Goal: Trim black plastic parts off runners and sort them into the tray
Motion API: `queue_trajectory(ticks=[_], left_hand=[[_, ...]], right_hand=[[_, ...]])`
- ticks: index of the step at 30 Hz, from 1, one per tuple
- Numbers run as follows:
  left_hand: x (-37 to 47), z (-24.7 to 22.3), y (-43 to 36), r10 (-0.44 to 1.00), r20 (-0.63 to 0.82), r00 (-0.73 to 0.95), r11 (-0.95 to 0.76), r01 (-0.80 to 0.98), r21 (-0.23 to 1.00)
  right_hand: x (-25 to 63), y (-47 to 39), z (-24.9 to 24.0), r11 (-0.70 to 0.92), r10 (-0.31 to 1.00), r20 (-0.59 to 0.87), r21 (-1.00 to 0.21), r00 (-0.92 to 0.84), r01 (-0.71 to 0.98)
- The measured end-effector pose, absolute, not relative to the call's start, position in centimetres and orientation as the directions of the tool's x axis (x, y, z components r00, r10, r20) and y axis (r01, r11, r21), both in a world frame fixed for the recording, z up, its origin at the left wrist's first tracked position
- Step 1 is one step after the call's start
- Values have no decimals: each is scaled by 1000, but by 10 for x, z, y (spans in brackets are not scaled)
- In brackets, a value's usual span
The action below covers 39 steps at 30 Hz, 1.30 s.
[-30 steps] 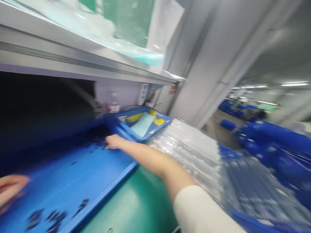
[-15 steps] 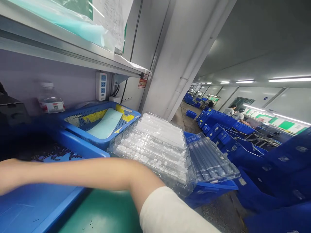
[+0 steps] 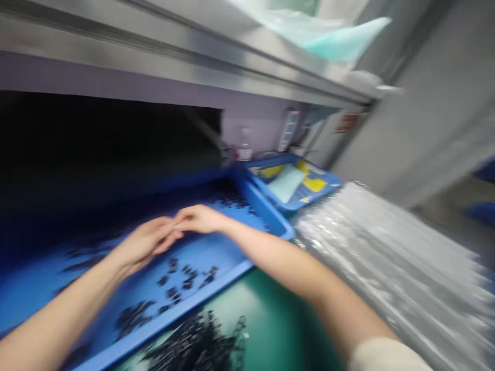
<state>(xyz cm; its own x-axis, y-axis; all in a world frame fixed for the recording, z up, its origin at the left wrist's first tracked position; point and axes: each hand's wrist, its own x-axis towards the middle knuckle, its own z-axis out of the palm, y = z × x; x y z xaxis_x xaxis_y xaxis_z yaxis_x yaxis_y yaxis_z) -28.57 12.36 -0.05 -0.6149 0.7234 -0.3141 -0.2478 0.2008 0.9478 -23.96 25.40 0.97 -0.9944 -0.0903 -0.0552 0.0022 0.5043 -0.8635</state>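
Over a large blue tray [image 3: 228,275], my left hand [image 3: 149,239] and my right hand [image 3: 197,218] meet at the fingertips. The fingers of both hands are bent together in a pinch, and whatever lies between them is too small and blurred to name. Small black parts [image 3: 188,277] lie scattered in the tray below the hands, with more at its far right corner. A heap of black pieces [image 3: 197,342] rests on the green table surface [image 3: 278,314] in front of the tray.
A blue basket [image 3: 284,206] with a pale green sheet [image 3: 286,183] stands behind the tray's right corner. Stacked clear plastic trays [image 3: 386,247] are at the right. A metal shelf [image 3: 193,56] crosses above; a bottle [image 3: 244,147] and power strip [image 3: 289,129] are beneath it.
The view has swung left, bringing more of the blue tray and the black heap into sight. My left hand now shows, and my right hand is at its fingertips.
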Motion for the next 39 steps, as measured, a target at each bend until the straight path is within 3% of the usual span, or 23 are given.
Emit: queue_trajectory(ticks=[5, 9, 21, 39], left_hand=[[-304, -8, 104, 719, -275, -639, 143, -251, 957], [-308, -12, 106, 771, -222, -597, 91, -242, 966], [-309, -15, 102, 762, -143, -632, 117, -82, 990], [-317, -15, 97, 845, -116, -522, 12, -199, 980]], right_hand=[[-256, 262, -18, 220, -165, -22, -975, -986, -16], [-252, 262, -22, 110, -146, -45, -993, -988, 29], [-254, 259, -23, 59, -120, -96, -994, -988, 89], [-255, 257, -20, -75, -182, -98, -991, -978, 113]])
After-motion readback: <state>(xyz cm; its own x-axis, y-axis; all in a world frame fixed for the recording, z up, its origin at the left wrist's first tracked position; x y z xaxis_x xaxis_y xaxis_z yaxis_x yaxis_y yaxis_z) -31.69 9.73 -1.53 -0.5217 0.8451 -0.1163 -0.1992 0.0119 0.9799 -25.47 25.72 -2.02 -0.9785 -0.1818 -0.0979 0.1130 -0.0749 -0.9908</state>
